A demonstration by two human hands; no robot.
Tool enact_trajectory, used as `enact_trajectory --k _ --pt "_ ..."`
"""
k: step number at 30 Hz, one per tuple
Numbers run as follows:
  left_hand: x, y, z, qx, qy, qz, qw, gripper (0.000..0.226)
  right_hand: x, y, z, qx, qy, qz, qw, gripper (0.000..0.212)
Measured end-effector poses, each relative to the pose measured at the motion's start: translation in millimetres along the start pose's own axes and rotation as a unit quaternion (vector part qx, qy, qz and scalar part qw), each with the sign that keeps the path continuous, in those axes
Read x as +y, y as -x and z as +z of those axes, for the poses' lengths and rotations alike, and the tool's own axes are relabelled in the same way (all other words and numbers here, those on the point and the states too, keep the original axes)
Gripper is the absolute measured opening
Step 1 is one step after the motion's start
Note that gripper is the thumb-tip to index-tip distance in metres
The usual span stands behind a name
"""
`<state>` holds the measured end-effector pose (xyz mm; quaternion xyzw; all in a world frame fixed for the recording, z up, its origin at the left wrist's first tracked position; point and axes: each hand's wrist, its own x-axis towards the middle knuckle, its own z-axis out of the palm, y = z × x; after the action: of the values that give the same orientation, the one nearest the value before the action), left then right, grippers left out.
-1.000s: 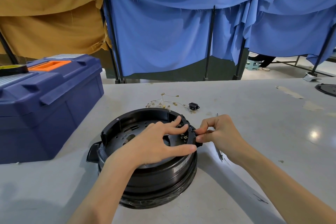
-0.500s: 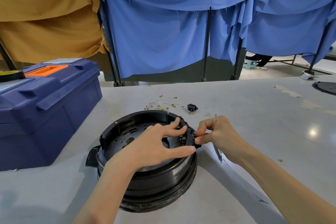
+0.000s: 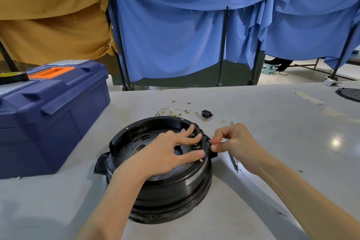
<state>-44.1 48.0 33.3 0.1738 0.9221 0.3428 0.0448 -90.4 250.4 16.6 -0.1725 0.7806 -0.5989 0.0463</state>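
Note:
A round black appliance base [image 3: 165,187] lies upside down on the grey table [image 3: 272,132], its open underside showing a perforated metal plate and small terminals. My left hand [image 3: 165,152] rests across the opening, fingers spread, fingertips on the right rim near the terminals. My right hand [image 3: 231,142] is at the outside of the right rim, thumb and fingers pinching a small black part [image 3: 211,141] on that rim. What the part is cannot be made out.
A blue toolbox [image 3: 48,115] with an orange handle stands at the left. Behind the base lie a bundle of thin wires [image 3: 175,110] and a black socket [image 3: 206,113]. A thin metal tool [image 3: 234,160] lies right of the base. A black disc [image 3: 349,94] sits far right.
Both hands hold nearly the same places on the rim. The view has shifted slightly; my right fingers stay pinched at the rim part.

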Motion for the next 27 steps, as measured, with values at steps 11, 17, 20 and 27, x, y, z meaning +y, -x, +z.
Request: enact_trajectory --k 11,17,20,27 --pt "-2 -2 1 0.019 -0.006 0.01 1.0 0.054 -5 4 7 0.039 0.02 0.002 0.999 0.039" --pt "-1 -2 1 0.022 0.005 0.013 1.0 0.053 -17 13 13 0.07 0.094 0.011 0.993 0.034" --pt "-1 -3 1 0.023 0.006 0.013 1.0 0.054 -19 15 17 0.086 0.139 0.005 0.986 0.034" --pt "-3 -4 2 0.023 0.006 0.02 1.0 0.054 -14 20 34 0.16 0.166 0.025 0.973 0.03"
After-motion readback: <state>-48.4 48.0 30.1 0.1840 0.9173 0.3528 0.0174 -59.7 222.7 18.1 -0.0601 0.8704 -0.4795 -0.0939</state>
